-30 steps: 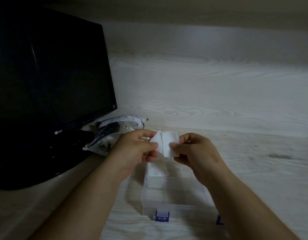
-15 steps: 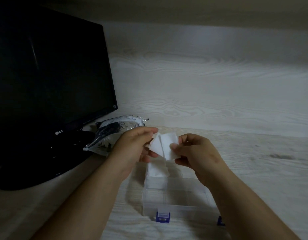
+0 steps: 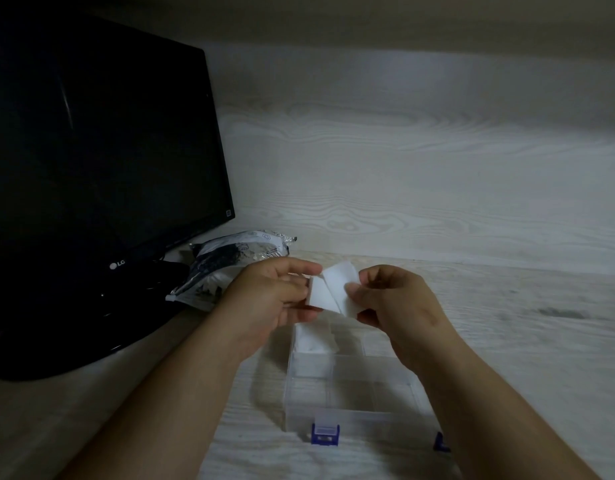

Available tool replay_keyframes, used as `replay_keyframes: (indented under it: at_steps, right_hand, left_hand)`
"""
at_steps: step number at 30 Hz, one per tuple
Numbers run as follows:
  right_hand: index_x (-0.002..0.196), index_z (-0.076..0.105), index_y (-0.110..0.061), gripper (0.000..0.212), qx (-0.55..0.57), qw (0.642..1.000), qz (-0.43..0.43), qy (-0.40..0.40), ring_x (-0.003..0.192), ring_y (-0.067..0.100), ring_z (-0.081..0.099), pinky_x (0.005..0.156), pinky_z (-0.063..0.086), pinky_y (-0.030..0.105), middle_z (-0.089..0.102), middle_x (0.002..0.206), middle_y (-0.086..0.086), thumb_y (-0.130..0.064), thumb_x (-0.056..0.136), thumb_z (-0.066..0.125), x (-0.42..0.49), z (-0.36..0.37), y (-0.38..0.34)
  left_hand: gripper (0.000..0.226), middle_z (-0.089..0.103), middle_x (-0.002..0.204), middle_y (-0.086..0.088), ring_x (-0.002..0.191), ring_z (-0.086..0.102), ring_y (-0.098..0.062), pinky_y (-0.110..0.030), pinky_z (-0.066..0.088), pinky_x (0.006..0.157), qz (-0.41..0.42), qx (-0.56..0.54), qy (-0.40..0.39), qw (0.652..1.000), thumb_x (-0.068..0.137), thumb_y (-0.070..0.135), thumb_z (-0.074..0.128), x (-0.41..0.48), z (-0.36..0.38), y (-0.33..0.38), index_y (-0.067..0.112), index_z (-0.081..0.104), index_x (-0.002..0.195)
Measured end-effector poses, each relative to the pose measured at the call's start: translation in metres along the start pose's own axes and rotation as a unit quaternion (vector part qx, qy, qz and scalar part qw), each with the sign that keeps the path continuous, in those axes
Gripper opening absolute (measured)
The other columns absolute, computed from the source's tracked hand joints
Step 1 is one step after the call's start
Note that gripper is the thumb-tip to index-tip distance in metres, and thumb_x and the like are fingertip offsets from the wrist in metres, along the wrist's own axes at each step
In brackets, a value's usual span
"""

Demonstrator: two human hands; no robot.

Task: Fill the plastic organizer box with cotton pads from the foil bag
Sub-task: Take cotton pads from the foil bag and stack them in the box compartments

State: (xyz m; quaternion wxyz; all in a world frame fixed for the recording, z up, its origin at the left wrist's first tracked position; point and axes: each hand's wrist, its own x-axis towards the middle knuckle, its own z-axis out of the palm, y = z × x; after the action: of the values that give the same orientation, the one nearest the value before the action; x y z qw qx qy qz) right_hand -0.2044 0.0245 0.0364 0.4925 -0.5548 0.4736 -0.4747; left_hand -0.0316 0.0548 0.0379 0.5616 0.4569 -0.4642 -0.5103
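Both hands hold white cotton pads (image 3: 333, 291) above the far end of the clear plastic organizer box (image 3: 351, 415). My left hand (image 3: 268, 299) pinches the left pad at its left edge. My right hand (image 3: 396, 299) pinches the right pad, which overlaps the left one. The box has blue latches on its near wall and several compartments. White pads (image 3: 313, 339) lie in its far left compartment. The silver foil bag (image 3: 226, 268) lies on the table behind my left hand, partly hidden by it.
A black monitor (image 3: 98, 150) stands on its glossy base (image 3: 74, 341) at the left, close to the foil bag. A pale wood-grain wall (image 3: 420, 168) rises behind the table (image 3: 541, 341).
The two pads have been drawn a little apart and tilted, the left one sliding lower left. Both hands stay above the box's far end.
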Motion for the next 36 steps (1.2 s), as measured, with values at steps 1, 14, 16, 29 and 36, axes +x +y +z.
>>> replay_keyframes:
  at_steps: [1, 14, 16, 29, 36]
  right_hand:
    - [0.083, 0.066, -0.006, 0.005, 0.0, 1.0, 0.0, 0.002, 0.075, 0.019, 0.066, 0.075, 0.058, 0.035, 0.069, 0.081, 0.009, -0.003, 0.085, 0.069, -0.0002, -0.0002, 0.0]
    - [0.08, 0.067, -0.009, 0.006, -0.007, 0.999, -0.023, 0.044, 0.074, 0.018, 0.067, 0.068, 0.058, 0.031, 0.071, 0.078, 0.006, -0.005, 0.083, 0.072, 0.002, 0.0031, 0.0021]
    - [0.082, 0.068, -0.007, 0.005, -0.016, 0.999, -0.023, 0.042, 0.073, 0.018, 0.067, 0.071, 0.059, 0.033, 0.071, 0.08, 0.007, -0.006, 0.083, 0.072, 0.0007, 0.0032, 0.0006]
    - [0.085, 0.065, -0.005, 0.006, -0.022, 1.0, -0.016, -0.006, 0.068, 0.013, 0.065, 0.065, 0.055, 0.027, 0.07, 0.081, 0.008, -0.008, 0.085, 0.07, -0.0054, 0.0032, -0.0026]
    - [0.079, 0.066, -0.008, 0.007, -0.021, 0.999, -0.024, 0.028, 0.071, 0.016, 0.067, 0.069, 0.058, 0.031, 0.071, 0.076, 0.004, -0.008, 0.084, 0.072, -0.004, 0.0033, -0.0025]
  left_hand:
    - [0.033, 0.066, 0.1, -0.027, 0.069, 0.068, -0.024, -0.025, 0.055, 0.054, 0.003, 0.006, 0.003, 1.0, 0.088, -0.016, 0.049, 0.0002, 0.0001, -0.0001, 0.006, 0.068, 0.102]
    - [0.015, 0.066, 0.076, -0.019, 0.058, 0.065, -0.021, -0.026, 0.056, 0.052, -0.013, 0.016, 0.016, 1.0, 0.086, -0.014, 0.05, 0.001, 0.003, -0.0007, -0.003, 0.061, 0.086]
    - [0.009, 0.065, 0.078, -0.021, 0.06, 0.065, -0.023, -0.027, 0.056, 0.052, -0.018, 0.001, 0.017, 1.0, 0.089, -0.006, 0.054, 0.0011, 0.0029, -0.0002, -0.006, 0.062, 0.091]
    - [0.009, 0.061, 0.067, -0.01, 0.05, 0.061, -0.018, -0.024, 0.048, 0.043, -0.004, 0.09, 0.051, 0.995, 0.093, 0.007, 0.061, 0.0028, 0.0055, -0.0052, 0.005, 0.059, 0.084]
    - [0.004, 0.062, 0.076, -0.014, 0.053, 0.063, -0.02, -0.026, 0.049, 0.047, -0.003, 0.043, 0.055, 0.998, 0.093, 0.006, 0.059, 0.0026, 0.0095, -0.0035, 0.007, 0.058, 0.097]
